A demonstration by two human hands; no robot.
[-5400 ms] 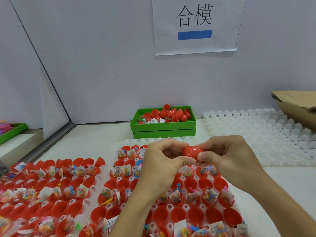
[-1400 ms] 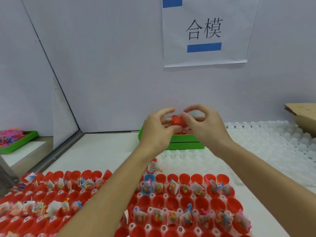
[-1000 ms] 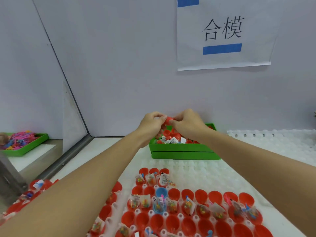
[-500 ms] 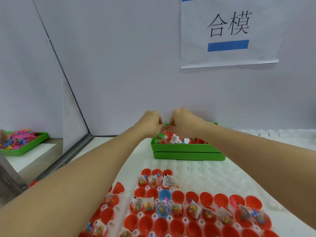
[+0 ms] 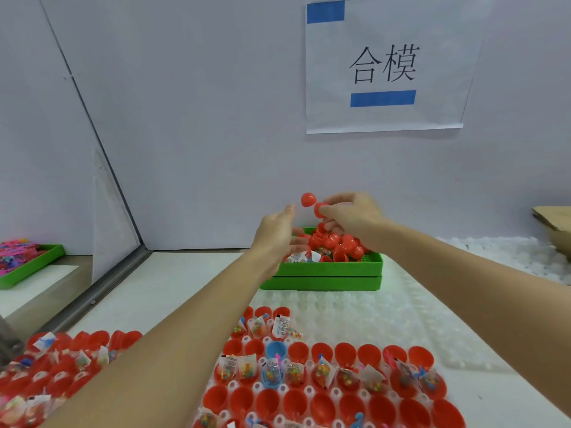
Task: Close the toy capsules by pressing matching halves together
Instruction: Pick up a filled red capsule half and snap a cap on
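While both my arms reach out over the table, the far left shows a green tray with pink bits, beyond a divider. Near left, bottom: a rack of red halves with small toy bags in them.

My left hand is raised just left of the green bin, fingers straight and relaxed, grip spread, holding nothing. Whether its lower fingers touch the pile in the bin I cannot tell.

Just right of it and higher, a red capsule half shows against the wall, dome toward me. It sits just beside my right fingertips; touching or apart, cannot tell. Right next to it, a second red half is pinched in my right hand, thumb and fingers curled round it, grip pressed on it. The two halves look apart, not joined.

Below both hands, the green bin holds a heap of loose red halves plus a few toy bags.

Centre bottom: a white rack with red halves, many with bagged toys, one blue half among them. Behind it, empty-looking white rack. Wall sign above. Far right: cardboard box, edge only.
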